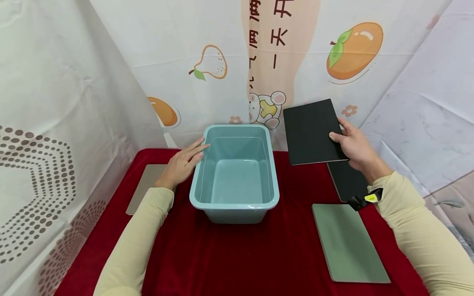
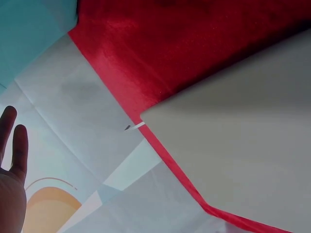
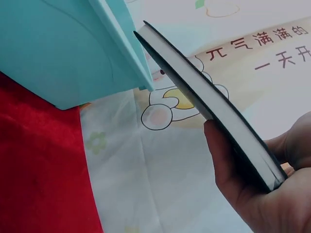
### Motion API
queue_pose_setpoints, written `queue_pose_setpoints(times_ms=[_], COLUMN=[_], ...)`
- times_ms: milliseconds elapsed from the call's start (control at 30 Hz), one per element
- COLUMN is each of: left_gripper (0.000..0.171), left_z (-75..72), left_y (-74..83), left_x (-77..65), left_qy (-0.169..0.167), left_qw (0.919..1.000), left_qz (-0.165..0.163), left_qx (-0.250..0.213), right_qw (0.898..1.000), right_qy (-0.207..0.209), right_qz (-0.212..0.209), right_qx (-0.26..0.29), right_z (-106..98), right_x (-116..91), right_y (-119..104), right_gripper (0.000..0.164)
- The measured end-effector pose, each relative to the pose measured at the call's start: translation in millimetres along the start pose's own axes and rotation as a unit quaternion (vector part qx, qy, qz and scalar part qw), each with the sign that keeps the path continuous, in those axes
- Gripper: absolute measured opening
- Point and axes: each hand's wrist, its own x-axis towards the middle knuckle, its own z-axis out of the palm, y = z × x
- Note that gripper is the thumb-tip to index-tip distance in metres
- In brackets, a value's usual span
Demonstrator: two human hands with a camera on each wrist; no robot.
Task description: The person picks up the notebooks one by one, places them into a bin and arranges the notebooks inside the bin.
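My right hand [image 1: 354, 144] grips a black notebook [image 1: 312, 133] by its right edge and holds it up above the table, right of the bin. In the right wrist view the notebook [image 3: 204, 92] shows its white page edges, pinched between thumb and fingers. The blue-green plastic bin [image 1: 237, 207] stands upright mid-table, with nothing inside. At its left rim is my left hand [image 1: 184, 164], fingers extended; whether they touch the rim I cannot tell. The left wrist view catches only part of that hand [image 2: 13, 179].
A second black notebook [image 1: 348, 181] lies under the right forearm. Nearer on the right is a green notebook [image 1: 349, 244]. A grey-beige notebook [image 1: 146, 187] lies left of the bin, on the red cloth [image 1: 237, 259]. Printed curtains [image 1: 163, 37] hang behind the table.
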Motion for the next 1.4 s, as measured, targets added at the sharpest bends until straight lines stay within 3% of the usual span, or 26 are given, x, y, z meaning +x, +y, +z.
queue_pose_setpoints(times_ms=[100, 333, 500, 1033, 1400], left_gripper=[0.044, 0.044, 0.045, 0.043, 0.044], left_z=[-0.4, -1.0, 0.4, -1.8, -1.4], left_y=[0.1, 1.0, 0.4, 0.7, 0.2], left_x=[0.2, -0.1, 0.1, -0.9, 0.7], left_qy=[-0.002, -0.003, -0.003, 0.002, -0.009], left_qw=[1.0000, 1.0000, 1.0000, 1.0000, 0.9999], left_qz=[-0.001, -0.003, -0.002, -0.005, -0.006], left_qx=[0.003, 0.001, -0.001, 0.002, 0.006], right_qw=[1.000, 0.999, 0.999, 0.998, 0.993], right_qy=[0.009, 0.007, 0.000, -0.015, -0.031], right_qz=[-0.002, -0.015, -0.017, -0.003, -0.004], right_qx=[-0.007, 0.044, 0.052, 0.065, 0.114], right_z=[2.6, 9.5, 15.4, 35.9, 52.9], right_x=[-2.2, -4.6, -2.7, 3.0, 8.9], right_y=[-6.0, -15.5, -18.1, -37.0, -46.7], right_gripper=[0.070, 0.068, 0.066, 0.076, 0.081])
